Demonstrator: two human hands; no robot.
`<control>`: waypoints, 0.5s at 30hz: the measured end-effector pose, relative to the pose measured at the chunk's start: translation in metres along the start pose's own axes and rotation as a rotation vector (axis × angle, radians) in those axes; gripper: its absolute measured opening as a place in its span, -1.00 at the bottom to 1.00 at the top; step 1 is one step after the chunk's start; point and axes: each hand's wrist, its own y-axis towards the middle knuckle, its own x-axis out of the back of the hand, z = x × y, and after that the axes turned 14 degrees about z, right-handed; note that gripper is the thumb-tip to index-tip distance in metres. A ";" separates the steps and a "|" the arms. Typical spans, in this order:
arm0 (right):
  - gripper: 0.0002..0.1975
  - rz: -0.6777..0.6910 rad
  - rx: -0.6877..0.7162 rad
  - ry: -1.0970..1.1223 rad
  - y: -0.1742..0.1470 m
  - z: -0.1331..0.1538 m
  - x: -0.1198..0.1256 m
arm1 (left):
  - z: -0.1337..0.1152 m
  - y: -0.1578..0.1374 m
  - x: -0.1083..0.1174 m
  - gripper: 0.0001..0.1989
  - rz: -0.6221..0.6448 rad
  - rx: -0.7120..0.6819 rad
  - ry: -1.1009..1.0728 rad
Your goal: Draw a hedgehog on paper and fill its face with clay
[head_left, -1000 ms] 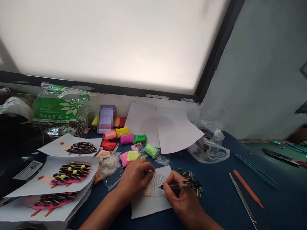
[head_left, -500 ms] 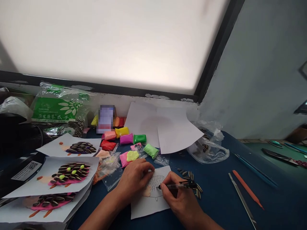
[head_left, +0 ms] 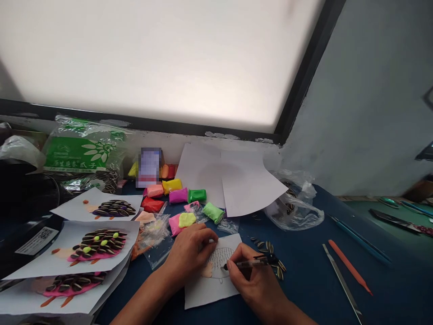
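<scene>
A small white paper (head_left: 203, 295) lies on the blue tabletop, with an inked oval of short dark strokes (head_left: 221, 257) and a flat peach clay patch (head_left: 207, 270) on its left. My left hand (head_left: 192, 248) rests on the paper's upper left, its fingers curled and holding the sheet down. A black pen (head_left: 248, 263) is pinched in my right hand (head_left: 259, 284), its tip at the oval's lower part. Just right of the pen lie loose sunflower seeds (head_left: 279, 273).
Left are papers (head_left: 40, 266) with seed-covered hedgehog pictures. Clay packets (head_left: 178, 195), white sheets (head_left: 250, 185) and a plastic bag (head_left: 297, 216) stand behind. A green seed bag (head_left: 77, 153) leans back left. An orange tool (head_left: 350, 267), a metal tool (head_left: 341, 282) and blue tweezers (head_left: 360, 241) lie right.
The pen tip has shifted very slightly within the lower part of the oval. My left hand stays where it was on the paper.
</scene>
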 end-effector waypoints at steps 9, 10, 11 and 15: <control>-0.78 -0.076 0.009 -0.051 0.000 -0.002 0.006 | 0.001 0.000 0.000 -0.86 0.004 -0.004 0.004; -0.78 -0.067 0.005 -0.050 0.000 -0.002 0.006 | 0.001 0.001 0.000 -0.86 0.005 -0.003 -0.001; -0.79 -0.056 0.001 -0.047 0.000 -0.002 0.005 | 0.001 0.000 0.000 -0.86 0.007 -0.002 -0.006; -0.80 -0.034 -0.008 -0.022 0.000 -0.001 0.005 | 0.001 0.000 0.000 -0.85 0.013 -0.008 -0.014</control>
